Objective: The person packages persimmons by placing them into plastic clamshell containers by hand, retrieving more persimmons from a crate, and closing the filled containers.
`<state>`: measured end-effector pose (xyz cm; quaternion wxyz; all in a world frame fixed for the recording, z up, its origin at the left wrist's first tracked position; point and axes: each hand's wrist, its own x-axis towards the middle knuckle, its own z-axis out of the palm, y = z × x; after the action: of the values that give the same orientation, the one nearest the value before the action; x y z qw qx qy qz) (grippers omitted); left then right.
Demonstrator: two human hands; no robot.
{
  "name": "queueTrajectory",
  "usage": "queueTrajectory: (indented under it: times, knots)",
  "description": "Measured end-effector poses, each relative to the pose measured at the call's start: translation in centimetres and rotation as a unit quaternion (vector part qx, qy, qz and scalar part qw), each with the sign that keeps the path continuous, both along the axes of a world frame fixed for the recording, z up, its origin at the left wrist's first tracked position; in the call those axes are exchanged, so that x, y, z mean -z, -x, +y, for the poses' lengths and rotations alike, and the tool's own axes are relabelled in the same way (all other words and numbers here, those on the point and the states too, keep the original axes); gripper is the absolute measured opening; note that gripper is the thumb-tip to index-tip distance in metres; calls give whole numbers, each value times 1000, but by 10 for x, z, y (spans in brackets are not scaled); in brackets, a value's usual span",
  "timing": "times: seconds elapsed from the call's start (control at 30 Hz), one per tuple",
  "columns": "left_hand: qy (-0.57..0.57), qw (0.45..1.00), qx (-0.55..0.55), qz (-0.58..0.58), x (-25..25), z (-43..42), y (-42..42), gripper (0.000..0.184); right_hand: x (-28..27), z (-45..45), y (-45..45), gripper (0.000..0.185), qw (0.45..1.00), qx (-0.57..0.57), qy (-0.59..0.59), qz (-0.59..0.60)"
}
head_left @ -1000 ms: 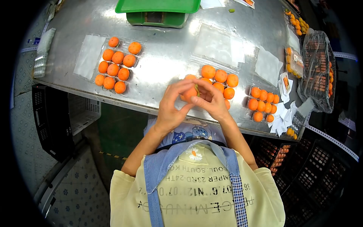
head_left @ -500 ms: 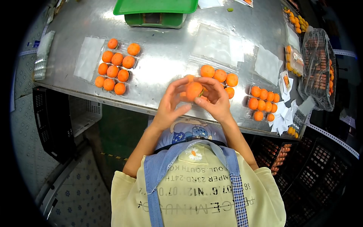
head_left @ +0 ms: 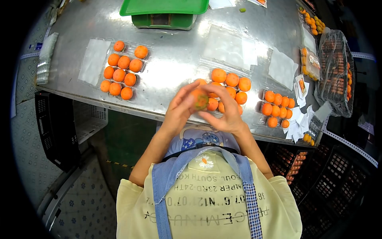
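metal table [head_left: 167, 59]: green tray-topped stand [head_left: 164, 20], clear trays [head_left: 130, 48] of orange fruit [head_left: 119, 75], white paper slips [head_left: 296, 125] at right.

On the desk [head_left: 172, 52], one fruit group [head_left: 119, 75] lies left of the hands [head_left: 180, 111], a second group [head_left: 232, 79] just beyond them and a third group [head_left: 275, 110] to their right, with the scale [head_left: 164, 7] farther back between the first two and a crate [head_left: 56, 129] below, at left.
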<state>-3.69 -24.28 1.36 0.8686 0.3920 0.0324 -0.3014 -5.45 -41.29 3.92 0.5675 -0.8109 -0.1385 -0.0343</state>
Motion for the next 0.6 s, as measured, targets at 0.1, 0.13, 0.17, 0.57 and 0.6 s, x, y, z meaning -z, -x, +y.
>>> queueTrajectory:
  times: [0.1,0.13,0.17,0.57,0.6]
  knots:
    - [89,992,6,84,-1,4,-3,48,5,-6,-3,55,999,30,-24,-9]
    - [103,989,10,102,-1,6,-4,49,9,-9,-3,54,999,34,-30,-3]
    - [106,989,13,102,-1,7,-5,49,12,-11,-3,54,999,38,-37,3]
    - [198,970,39,134,16,9,-3,54,11,2,-9,58,1000,-9,24,-18]
    - [205,969,43,132,20,9,-1,54,9,6,-10,59,999,-13,37,-24]
